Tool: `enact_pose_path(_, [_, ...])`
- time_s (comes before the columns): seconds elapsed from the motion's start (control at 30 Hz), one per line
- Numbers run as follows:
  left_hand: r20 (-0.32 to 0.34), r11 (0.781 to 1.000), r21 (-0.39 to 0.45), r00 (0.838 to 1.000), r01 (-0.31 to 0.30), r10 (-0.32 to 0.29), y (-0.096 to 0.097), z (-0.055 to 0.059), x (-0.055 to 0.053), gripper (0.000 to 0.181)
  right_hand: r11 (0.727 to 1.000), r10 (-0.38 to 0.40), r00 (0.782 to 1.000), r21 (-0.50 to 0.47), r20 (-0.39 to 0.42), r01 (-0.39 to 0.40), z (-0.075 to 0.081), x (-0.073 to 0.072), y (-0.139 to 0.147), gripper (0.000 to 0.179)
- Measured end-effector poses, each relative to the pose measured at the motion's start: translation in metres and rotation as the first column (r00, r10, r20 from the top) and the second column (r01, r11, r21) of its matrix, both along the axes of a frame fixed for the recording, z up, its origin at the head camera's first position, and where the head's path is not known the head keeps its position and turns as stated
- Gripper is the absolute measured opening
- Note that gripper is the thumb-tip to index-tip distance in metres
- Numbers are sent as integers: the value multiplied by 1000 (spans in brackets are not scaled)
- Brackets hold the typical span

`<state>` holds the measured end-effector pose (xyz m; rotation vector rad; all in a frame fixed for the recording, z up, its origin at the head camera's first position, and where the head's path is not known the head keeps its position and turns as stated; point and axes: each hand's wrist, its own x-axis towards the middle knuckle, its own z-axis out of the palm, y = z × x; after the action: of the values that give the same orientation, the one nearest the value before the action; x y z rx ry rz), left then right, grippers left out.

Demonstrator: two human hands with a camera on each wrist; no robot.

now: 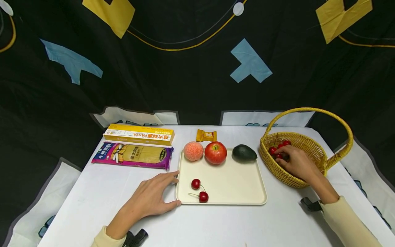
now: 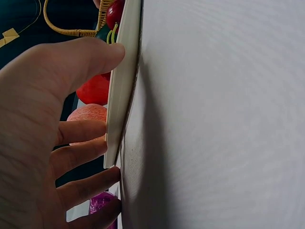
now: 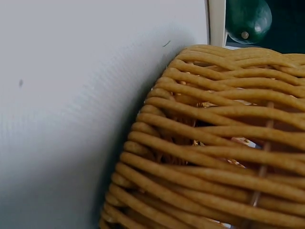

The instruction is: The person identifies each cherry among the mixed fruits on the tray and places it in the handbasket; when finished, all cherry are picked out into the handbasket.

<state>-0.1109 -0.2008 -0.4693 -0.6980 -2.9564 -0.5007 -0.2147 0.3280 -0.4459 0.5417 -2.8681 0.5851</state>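
My left hand [image 1: 152,195] rests at the left edge of a cream tray [image 1: 234,181], thumb and fingers spread along its rim; in the left wrist view the thumb touches the rim. On the tray lie two cherries [image 1: 203,197] with stems, towards the front left. A pink peach-like fruit [image 1: 193,151], a red apple [image 1: 215,153] and a dark green avocado [image 1: 244,153] line its back edge. My right hand [image 1: 294,161] reaches into a wicker basket [image 1: 311,145], its fingertips among several red cherries [image 1: 286,142]. Whether it pinches one is unclear. Woven basket wall fills the right wrist view.
A yellow pasta box [image 1: 139,134] and a purple-edged noodle packet [image 1: 132,156] lie at the back left. A small orange-yellow wrapped packet [image 1: 206,136] sits behind the apple. The basket's tall handle [image 1: 345,130] arches over it, right of the tray.
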Motion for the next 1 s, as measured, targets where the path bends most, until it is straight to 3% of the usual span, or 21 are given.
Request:
enact_pose_path(0.2, [2, 1000, 2, 1000, 0, 0, 1, 0, 0, 63, 1000, -2, 1000, -7, 0, 2, 3, 3, 2, 25])
enact_pose_path(0.47, [6, 1000, -7, 1000, -6, 6, 0, 0, 1, 63, 1000, 16, 997, -23, -72, -17, 15, 7, -2, 34])
enact_pose_path(0.8, [0, 1000, 2, 1000, -5, 5, 0, 0, 0, 63, 998, 40, 986, -46, -165, -48, 37, 22, -35, 30])
enact_pose_path(1.0, [9, 1000, 1, 1000, -8, 8, 1, 1, 0, 63, 990, 109, 972, -69, -208, -126, 42, 32, -59, 29])
